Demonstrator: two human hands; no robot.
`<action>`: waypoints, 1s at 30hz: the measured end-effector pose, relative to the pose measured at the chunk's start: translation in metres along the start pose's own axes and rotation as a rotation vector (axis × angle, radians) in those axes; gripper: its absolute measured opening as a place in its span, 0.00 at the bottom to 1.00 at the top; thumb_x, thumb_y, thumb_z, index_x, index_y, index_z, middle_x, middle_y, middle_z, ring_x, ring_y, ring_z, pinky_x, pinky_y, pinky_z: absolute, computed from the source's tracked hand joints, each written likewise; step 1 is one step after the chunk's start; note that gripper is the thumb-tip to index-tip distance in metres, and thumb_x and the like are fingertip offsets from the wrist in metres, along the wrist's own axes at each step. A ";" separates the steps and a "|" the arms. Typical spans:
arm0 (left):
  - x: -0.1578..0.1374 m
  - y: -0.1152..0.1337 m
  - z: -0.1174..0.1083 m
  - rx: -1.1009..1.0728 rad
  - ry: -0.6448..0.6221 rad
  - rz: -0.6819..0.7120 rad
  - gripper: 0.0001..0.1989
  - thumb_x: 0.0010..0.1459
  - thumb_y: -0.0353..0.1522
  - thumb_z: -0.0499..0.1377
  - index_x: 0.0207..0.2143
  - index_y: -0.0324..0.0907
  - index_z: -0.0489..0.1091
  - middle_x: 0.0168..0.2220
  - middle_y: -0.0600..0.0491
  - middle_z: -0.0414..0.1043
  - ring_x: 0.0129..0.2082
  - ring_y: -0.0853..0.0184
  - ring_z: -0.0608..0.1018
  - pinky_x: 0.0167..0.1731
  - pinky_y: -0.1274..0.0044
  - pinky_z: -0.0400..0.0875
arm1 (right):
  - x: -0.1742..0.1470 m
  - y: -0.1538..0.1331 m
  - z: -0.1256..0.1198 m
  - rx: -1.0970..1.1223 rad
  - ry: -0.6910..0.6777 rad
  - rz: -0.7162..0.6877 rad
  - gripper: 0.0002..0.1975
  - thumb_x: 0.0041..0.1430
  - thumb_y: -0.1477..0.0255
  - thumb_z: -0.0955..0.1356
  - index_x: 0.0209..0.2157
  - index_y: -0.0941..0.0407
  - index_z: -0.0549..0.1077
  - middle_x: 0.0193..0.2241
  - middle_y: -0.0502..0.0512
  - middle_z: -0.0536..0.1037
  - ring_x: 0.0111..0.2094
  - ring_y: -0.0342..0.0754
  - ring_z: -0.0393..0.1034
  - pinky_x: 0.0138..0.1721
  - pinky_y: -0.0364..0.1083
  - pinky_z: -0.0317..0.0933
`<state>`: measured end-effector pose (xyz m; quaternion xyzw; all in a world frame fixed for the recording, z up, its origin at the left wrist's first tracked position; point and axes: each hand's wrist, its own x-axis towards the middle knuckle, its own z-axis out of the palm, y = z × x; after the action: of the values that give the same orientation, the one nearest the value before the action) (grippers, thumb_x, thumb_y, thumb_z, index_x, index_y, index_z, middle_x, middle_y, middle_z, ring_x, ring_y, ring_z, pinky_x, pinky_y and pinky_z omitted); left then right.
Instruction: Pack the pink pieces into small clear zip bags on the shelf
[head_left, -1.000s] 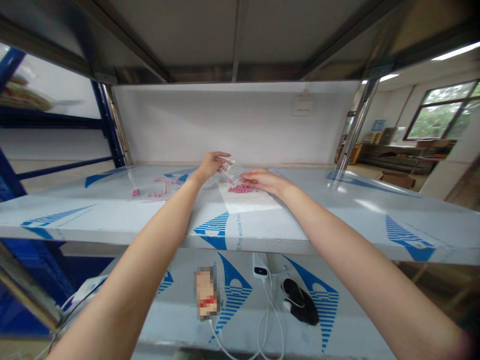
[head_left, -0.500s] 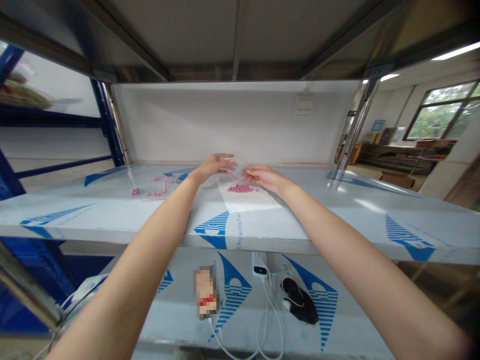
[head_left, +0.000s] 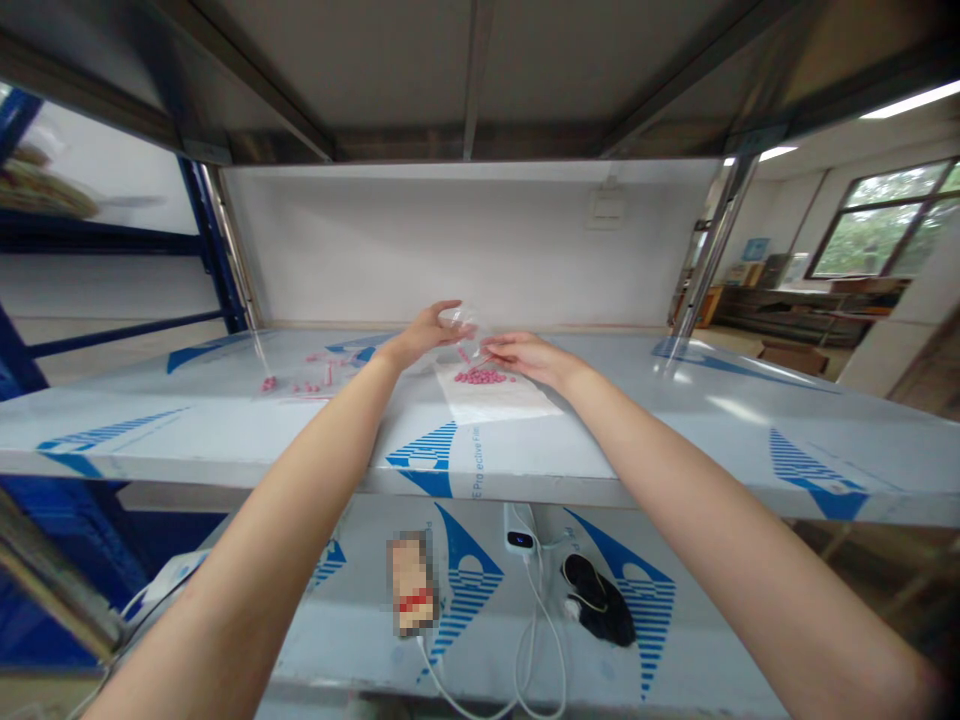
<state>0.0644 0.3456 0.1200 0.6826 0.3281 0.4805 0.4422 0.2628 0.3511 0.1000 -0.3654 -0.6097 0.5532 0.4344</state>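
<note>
My left hand (head_left: 426, 335) is raised over the middle of the shelf, thumb and fingers curved around a clear plastic bag (head_left: 466, 318). A small pink piece (head_left: 463, 354) shows at the bag's lower part, below the left fingers. My right hand (head_left: 521, 353) comes in from the other side, its fingertips pinched together at the bag's lower right edge; the exact grip is too small to see clearly. Just beneath both hands, a heap of small pink beads (head_left: 484, 377) lies on a white sheet (head_left: 499, 405).
More pink pieces (head_left: 311, 385) lie on clear plastic at the left of the film-covered shelf (head_left: 675, 450). A lower shelf holds a blurred-out phone-like object (head_left: 412, 585), a white device (head_left: 519, 538) with cables and a black item (head_left: 600, 605). Another shelf (head_left: 397, 80) hangs overhead.
The left index finger has lifted and opened away from the other fingers, and the clear bag is spread wider. The right hand stays almost in place.
</note>
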 end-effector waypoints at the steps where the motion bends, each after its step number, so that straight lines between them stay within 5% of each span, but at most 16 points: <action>1: -0.001 0.001 0.001 -0.015 0.006 -0.009 0.34 0.52 0.26 0.61 0.59 0.36 0.51 0.45 0.40 0.72 0.41 0.64 0.77 0.50 0.71 0.66 | 0.000 -0.001 0.000 0.009 0.014 -0.001 0.10 0.56 0.86 0.64 0.30 0.59 0.73 0.32 0.54 0.76 0.31 0.38 0.70 0.47 0.40 0.65; 5: -0.006 0.004 0.000 -0.018 -0.020 -0.061 0.29 0.52 0.30 0.62 0.55 0.33 0.57 0.47 0.39 0.71 0.43 0.64 0.76 0.50 0.72 0.66 | 0.000 -0.001 0.000 0.026 0.049 -0.005 0.11 0.56 0.87 0.63 0.29 0.59 0.73 0.31 0.54 0.76 0.32 0.38 0.70 0.48 0.40 0.64; 11: -0.006 0.004 -0.011 0.308 -0.119 -0.140 0.15 0.48 0.34 0.65 0.36 0.32 0.73 0.38 0.43 0.75 0.36 0.67 0.76 0.38 0.76 0.69 | -0.001 -0.003 0.000 0.028 0.069 -0.054 0.12 0.57 0.87 0.62 0.29 0.59 0.71 0.34 0.55 0.76 0.35 0.38 0.71 0.49 0.39 0.62; 17: 0.004 -0.002 -0.014 0.458 -0.010 -0.058 0.10 0.47 0.32 0.64 0.32 0.34 0.75 0.29 0.48 0.76 0.26 0.73 0.73 0.26 0.81 0.62 | -0.004 -0.005 0.005 -0.004 0.057 -0.054 0.10 0.58 0.86 0.62 0.31 0.59 0.70 0.34 0.55 0.76 0.38 0.39 0.71 0.49 0.40 0.63; 30: 0.007 -0.004 -0.009 0.448 0.059 0.064 0.06 0.45 0.30 0.64 0.28 0.35 0.76 0.25 0.51 0.75 0.23 0.75 0.70 0.24 0.81 0.61 | -0.001 -0.001 0.001 -0.037 0.079 0.020 0.10 0.54 0.87 0.65 0.32 0.59 0.73 0.29 0.54 0.76 0.29 0.39 0.70 0.40 0.40 0.66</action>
<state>0.0577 0.3561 0.1200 0.7595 0.4175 0.4293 0.2542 0.2622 0.3494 0.1010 -0.4008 -0.5988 0.5311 0.4458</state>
